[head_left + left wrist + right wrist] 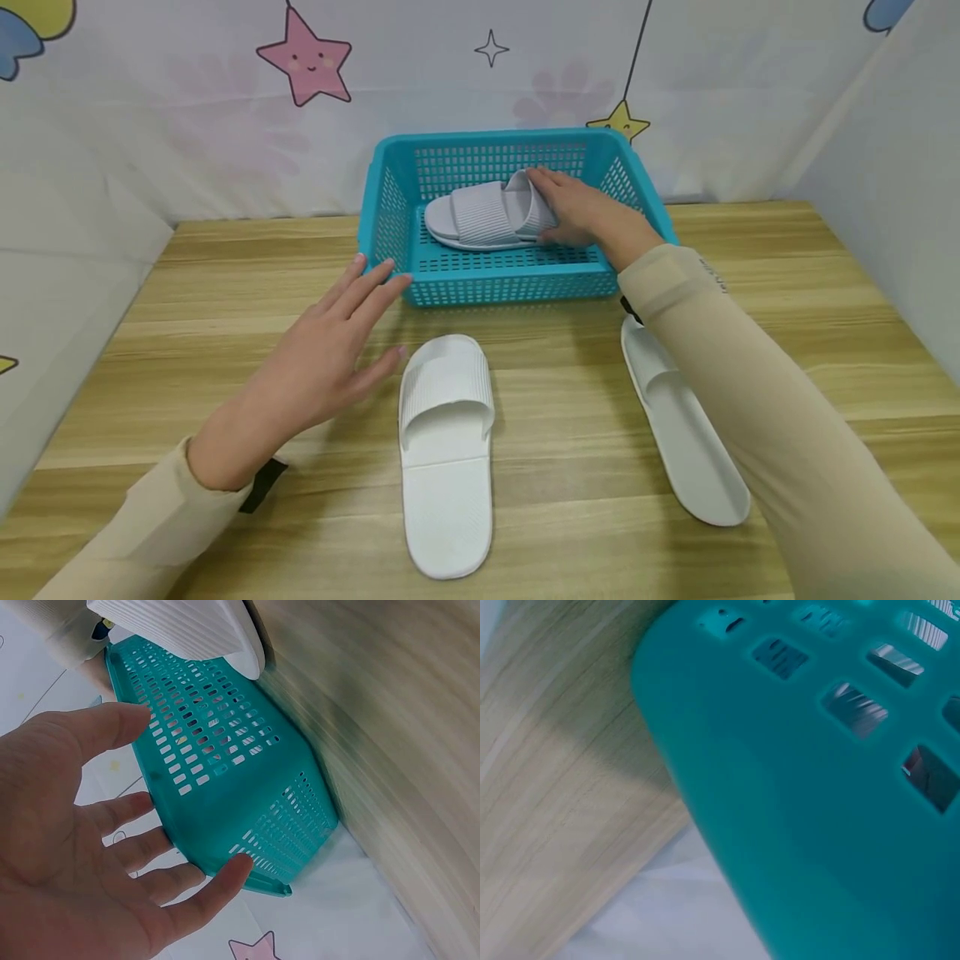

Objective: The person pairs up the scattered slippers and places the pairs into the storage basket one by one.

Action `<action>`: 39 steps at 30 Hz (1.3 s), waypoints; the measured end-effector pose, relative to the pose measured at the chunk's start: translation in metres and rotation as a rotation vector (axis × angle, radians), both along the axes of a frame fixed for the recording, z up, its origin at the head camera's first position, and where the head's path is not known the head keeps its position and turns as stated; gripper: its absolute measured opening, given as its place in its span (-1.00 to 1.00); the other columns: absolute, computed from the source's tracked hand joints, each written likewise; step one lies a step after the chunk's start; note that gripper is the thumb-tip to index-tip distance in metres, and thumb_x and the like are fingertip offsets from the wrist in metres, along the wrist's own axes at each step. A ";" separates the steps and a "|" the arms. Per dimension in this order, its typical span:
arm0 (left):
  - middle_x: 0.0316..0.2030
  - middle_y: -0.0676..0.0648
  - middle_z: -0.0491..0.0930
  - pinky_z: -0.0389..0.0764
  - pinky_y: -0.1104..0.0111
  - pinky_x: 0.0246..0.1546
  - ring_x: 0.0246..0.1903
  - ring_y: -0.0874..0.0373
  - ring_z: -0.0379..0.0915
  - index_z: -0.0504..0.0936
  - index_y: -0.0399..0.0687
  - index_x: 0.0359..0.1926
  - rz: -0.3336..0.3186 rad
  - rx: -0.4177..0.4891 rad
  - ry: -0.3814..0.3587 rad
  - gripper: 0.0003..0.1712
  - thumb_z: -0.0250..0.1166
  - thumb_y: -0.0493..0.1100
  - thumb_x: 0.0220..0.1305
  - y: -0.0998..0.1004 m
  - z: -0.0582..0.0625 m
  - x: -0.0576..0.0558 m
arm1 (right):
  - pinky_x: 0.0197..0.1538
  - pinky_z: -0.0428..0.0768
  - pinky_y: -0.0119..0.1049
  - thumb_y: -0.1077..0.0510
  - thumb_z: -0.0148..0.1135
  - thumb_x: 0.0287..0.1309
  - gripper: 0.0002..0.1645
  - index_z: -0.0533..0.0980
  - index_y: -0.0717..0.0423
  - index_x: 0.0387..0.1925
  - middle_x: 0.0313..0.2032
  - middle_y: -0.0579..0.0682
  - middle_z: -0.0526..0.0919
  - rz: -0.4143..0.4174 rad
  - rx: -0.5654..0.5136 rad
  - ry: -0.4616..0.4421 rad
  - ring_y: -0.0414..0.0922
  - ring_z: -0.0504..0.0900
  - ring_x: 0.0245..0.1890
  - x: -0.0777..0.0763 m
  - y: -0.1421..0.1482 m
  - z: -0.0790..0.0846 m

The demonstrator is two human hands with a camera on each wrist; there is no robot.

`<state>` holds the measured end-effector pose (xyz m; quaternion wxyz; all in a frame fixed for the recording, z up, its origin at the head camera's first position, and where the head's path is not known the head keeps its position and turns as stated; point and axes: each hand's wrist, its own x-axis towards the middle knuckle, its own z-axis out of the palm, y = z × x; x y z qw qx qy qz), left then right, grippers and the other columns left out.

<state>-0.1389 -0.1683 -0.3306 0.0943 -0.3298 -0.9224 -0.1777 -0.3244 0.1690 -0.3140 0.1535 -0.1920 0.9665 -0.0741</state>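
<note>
A pair of light grey slide slippers (pixel 480 215) lies nested together inside a turquoise plastic basket (pixel 517 287). My right hand (pixel 576 210) reaches over the basket's front rim and grips their right end, fingers over the top and thumb on the near side. Fingers extended and spread, my left hand (pixel 318 358) hovers by the basket's front left corner, holding nothing. The left wrist view shows that palm (pixel 52 847) beside the basket's perforated wall (pixel 202 727). In the right wrist view the basket wall (pixel 727 772) hides the right hand.
On the wooden table (pixel 555 500), a white slide slipper (pixel 447 500) lies in front of the basket. Another white slipper (pixel 697 450) lies to the right, partly covered by the right forearm (pixel 757 400). A white cloth with star prints (pixel 307 58) hangs behind.
</note>
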 end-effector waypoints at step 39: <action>0.54 -0.10 0.40 0.42 -0.22 0.40 0.56 -0.16 0.25 0.44 0.01 0.55 -0.380 -0.048 -0.133 -0.23 0.13 -0.54 0.38 0.011 -0.012 0.008 | 0.67 -0.06 0.16 0.08 0.31 0.50 0.23 -0.38 0.09 0.73 0.72 0.21 -0.32 -0.001 -0.023 -0.029 0.24 -0.21 0.70 -0.003 0.002 -0.001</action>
